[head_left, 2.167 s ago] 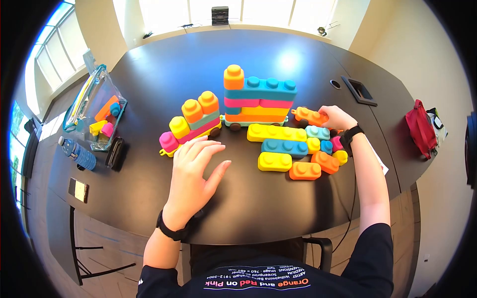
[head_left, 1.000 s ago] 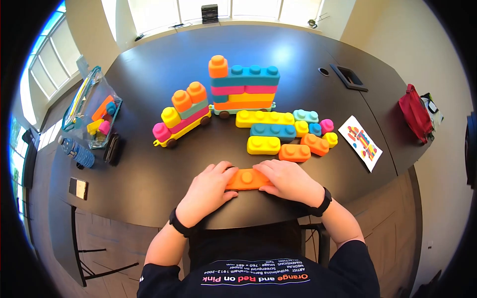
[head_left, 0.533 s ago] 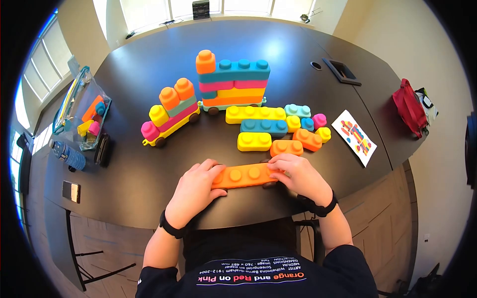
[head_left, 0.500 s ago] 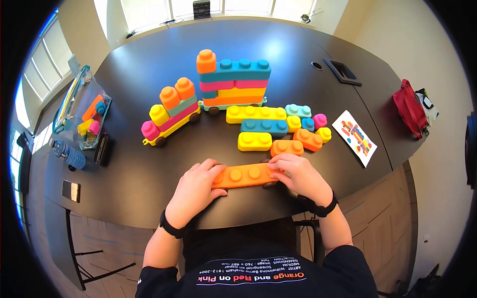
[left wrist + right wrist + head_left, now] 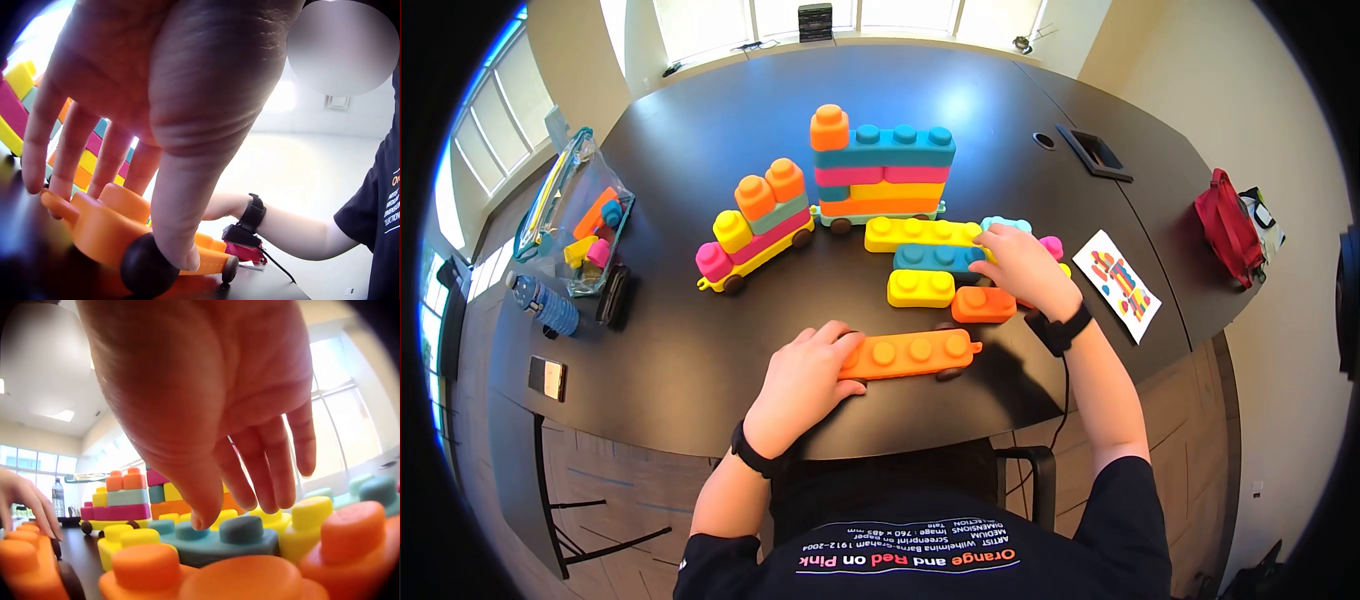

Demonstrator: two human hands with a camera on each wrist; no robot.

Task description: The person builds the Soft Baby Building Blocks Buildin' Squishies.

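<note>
My left hand [image 5: 805, 385] grips the left end of an orange wheeled toy train wagon [image 5: 905, 353] standing near the front edge of the table. In the left wrist view its thumb lies beside a dark wheel [image 5: 149, 265], with the fingers across on the far side. My right hand [image 5: 1030, 272] hovers over loose building blocks, fingers pointing down and apart from the thumb. Under it, the right wrist view shows a blue block [image 5: 250, 542] close to the thumb tip and a yellow single block [image 5: 307, 522] below the fingers. The hand hides part of the blocks in the head view.
Two built wagons, a tall one [image 5: 883, 172] and a stepped one [image 5: 760, 235], stand behind. A picture card [image 5: 1118, 288] lies to the right. On the left are a clear bag [image 5: 585, 225] of blocks, a water bottle [image 5: 545, 305] and a phone [image 5: 547, 379]. A red bag [image 5: 1228, 235] sits far right.
The right hand brought the orange wagon from the far right to the front, then let it go and moved up and right over the loose blocks. The left hand came onto the wagon.
</note>
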